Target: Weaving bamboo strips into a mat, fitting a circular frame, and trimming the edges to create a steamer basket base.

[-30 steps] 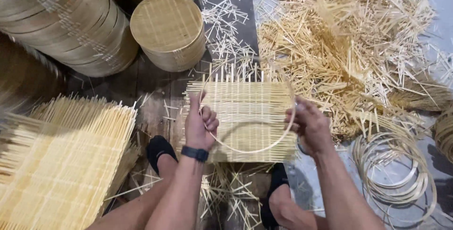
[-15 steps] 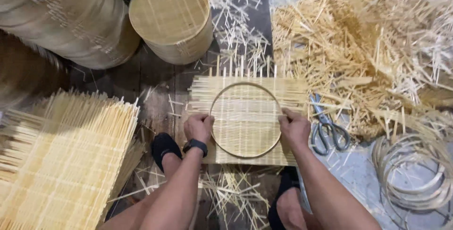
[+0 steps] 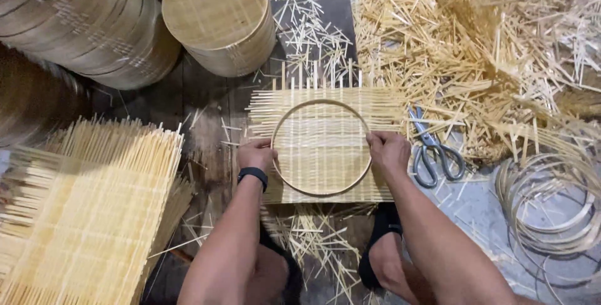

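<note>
Pressing step: you are holding a bamboo ring down on a woven mat, a judgement from how both hands bear on it.
Woven mat (image 3: 325,101): flat on the floor between your feet, slat ends sticking out past the ring.
Bamboo ring (image 3: 320,146): centred on the mat, touching it all round.
Left hand (image 3: 255,155): fingers curled, pinning the ring's left edge.
Right hand (image 3: 388,150): fingers curled, pinning the right edge.
Scissors (image 3: 432,148): just beside your right hand (untouched).
Next move: probably calls for keeping the ring steady and centred.
</note>
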